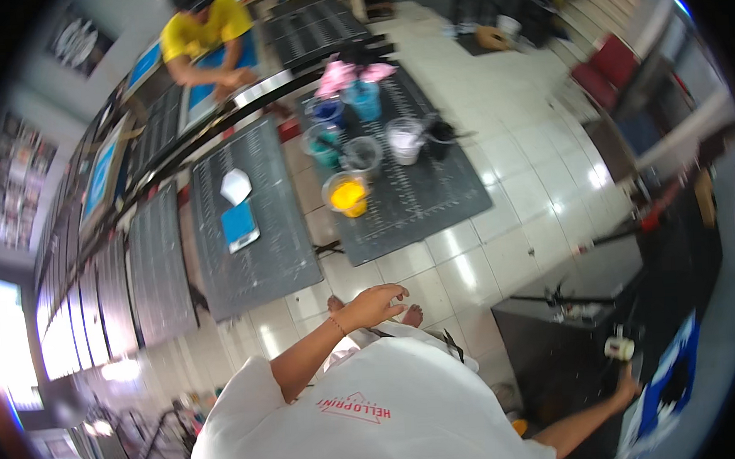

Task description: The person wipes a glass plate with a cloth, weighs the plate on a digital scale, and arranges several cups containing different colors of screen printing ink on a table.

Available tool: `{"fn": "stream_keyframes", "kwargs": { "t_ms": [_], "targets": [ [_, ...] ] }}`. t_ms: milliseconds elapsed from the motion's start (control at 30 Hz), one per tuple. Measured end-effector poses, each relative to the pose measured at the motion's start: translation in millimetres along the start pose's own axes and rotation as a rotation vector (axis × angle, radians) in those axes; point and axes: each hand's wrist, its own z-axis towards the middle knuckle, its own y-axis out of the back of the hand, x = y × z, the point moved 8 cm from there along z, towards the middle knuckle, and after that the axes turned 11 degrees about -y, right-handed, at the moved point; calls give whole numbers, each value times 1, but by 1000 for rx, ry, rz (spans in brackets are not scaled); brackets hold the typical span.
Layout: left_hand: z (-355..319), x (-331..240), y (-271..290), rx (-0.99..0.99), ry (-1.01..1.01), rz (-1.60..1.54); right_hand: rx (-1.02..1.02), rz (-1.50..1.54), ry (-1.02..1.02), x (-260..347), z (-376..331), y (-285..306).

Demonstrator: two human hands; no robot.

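My left hand (378, 305) hangs in front of my white shirt, over the tiled floor. Its fingers are loosely bent and apart, with nothing in them. Off to the right, my right hand (628, 388) is stretched out over a dark cabinet top (579, 389). Just beyond its fingers is a small cream-coloured round object (619, 348); blur hides whether the fingers touch or grip it. A blue and white plastic bag (668, 387) lies right beside that hand.
Ahead, a dark board (421, 218) bears a cup of yellow ink (348, 196) and several other ink cups. Another board (263, 268) holds a small scale (240, 225) and a white container (235, 186). A person in yellow (208, 34) works at a screen frame, far left.
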Motion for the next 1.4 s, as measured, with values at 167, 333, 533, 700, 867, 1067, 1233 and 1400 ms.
{"fn": "stream_keyframes", "kwargs": {
  "t_ms": [167, 333, 533, 700, 867, 1067, 1233, 1400],
  "targets": [
    [-37, 24, 14, -176, 70, 11, -249, 234, 130, 27, 9, 76],
    [-100, 81, 61, -527, 409, 14, -207, 750, 525, 114, -94, 161],
    [-216, 137, 163, -839, 674, 471, 842, 737, 1027, 220, -430, 139],
    [-260, 187, 205, -746, 744, 602, 1232, 423, 1213, 224, -657, 65],
    [-266, 206, 212, -713, 667, 476, 1227, 151, 1282, 208, -785, 8],
    [-271, 219, 223, -697, 612, 296, 1278, 108, 1230, 197, -870, -27],
    [-275, 218, 229, -426, 637, 600, 1172, 47, 1359, 200, -905, -48],
    [-285, 218, 235, -434, 564, 596, 1151, 52, 1448, 212, -954, -40]
  ]
}}
